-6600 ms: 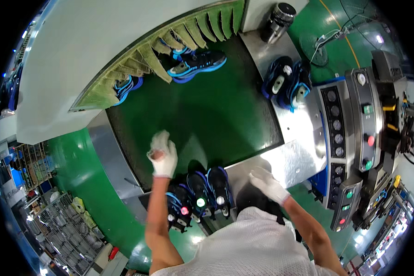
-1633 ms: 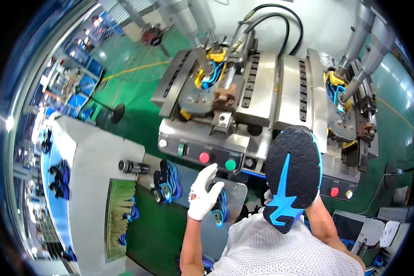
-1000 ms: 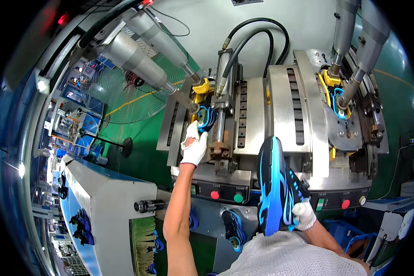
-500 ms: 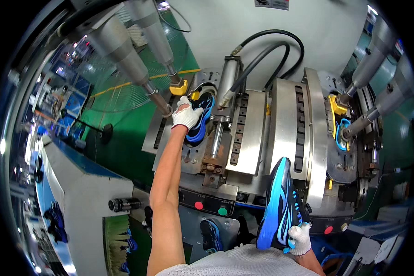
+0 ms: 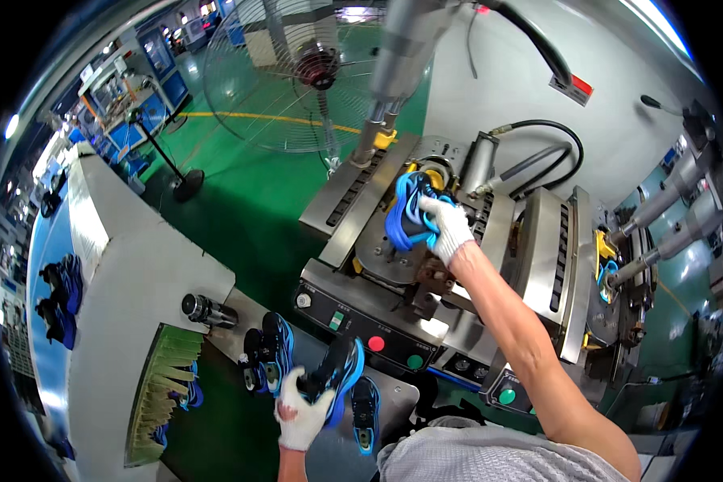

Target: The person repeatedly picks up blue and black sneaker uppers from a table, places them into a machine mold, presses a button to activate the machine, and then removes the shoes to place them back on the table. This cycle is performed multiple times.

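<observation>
My left hand (image 5: 300, 411), in a white glove, grips a black and blue sneaker (image 5: 339, 376) low over the shelf in front of the machine. Farther off, my gloved right hand (image 5: 448, 229) has its fingers round the near end of another black and blue sneaker (image 5: 402, 221). That sneaker is tilted above the metal plate (image 5: 377, 255) of the press's left station; whether it touches the plate is hidden. More sneakers (image 5: 276, 344) stand left of my left hand, and a single sneaker (image 5: 365, 414) lies on the grey shelf to its right.
Red and green buttons (image 5: 376, 344) line the press's front panel. A shoe (image 5: 608, 277) sits in the right station under metal cylinders (image 5: 659, 257). At left are a grey cabinet with a bristle-edged opening (image 5: 165, 394) and a dark bottle (image 5: 209, 311). A floor fan (image 5: 317, 68) stands behind.
The view has turned left. My left hand has come back from the left station and now holds a sneaker near the shelf. My right hand has carried its sneaker from the lower right to that station.
</observation>
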Tool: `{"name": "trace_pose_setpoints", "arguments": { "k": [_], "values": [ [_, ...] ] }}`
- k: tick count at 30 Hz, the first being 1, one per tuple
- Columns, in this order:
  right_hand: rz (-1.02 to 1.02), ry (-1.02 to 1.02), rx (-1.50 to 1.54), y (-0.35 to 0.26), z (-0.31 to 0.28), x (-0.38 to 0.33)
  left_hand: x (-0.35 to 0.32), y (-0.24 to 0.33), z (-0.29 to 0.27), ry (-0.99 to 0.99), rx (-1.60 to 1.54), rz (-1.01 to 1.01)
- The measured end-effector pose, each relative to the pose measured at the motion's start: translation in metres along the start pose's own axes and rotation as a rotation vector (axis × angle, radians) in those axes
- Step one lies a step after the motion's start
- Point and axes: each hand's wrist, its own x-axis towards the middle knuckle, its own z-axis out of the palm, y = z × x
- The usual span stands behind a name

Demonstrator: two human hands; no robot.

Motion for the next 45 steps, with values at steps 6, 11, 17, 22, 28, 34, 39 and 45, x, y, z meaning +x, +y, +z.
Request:
{"name": "trace_pose_setpoints", "arguments": {
  "k": [6,11,17,22,28,34,39,45],
  "values": [
    [-0.201,0.328,-1.947,0.074,-0.035,0.153,-0.110,-0.106,0.004,-0.021,0.214,-0.407],
    [-0.253,0.283,-1.784,0.102,-0.056,0.222,-0.180,-0.177,0.046,0.266,0.155,-0.663],
    [-0.008,0.241,-0.862,0.012,-0.106,0.209,-0.209,-0.235,0.111,0.430,-0.154,-0.611],
    [-0.482,-0.007,-1.259,0.025,-0.025,0.032,-0.233,-0.231,0.092,0.244,-0.048,-0.747],
    [-0.845,-0.465,-1.876,0.167,-0.101,-0.221,-0.239,-0.276,0.125,0.253,-0.121,-0.639],
    [-0.686,-0.425,-2.369,0.233,-0.148,-0.255,-0.249,-0.281,0.119,0.304,-0.134,-0.431],
    [0.151,-0.175,-1.876,0.328,-0.118,-0.396,-0.231,-0.283,0.093,0.226,-0.244,-0.389],
    [0.201,0.183,-1.397,0.423,-0.137,-0.370,-0.222,-0.304,0.047,-0.133,-0.016,-0.737]
  ]
}}
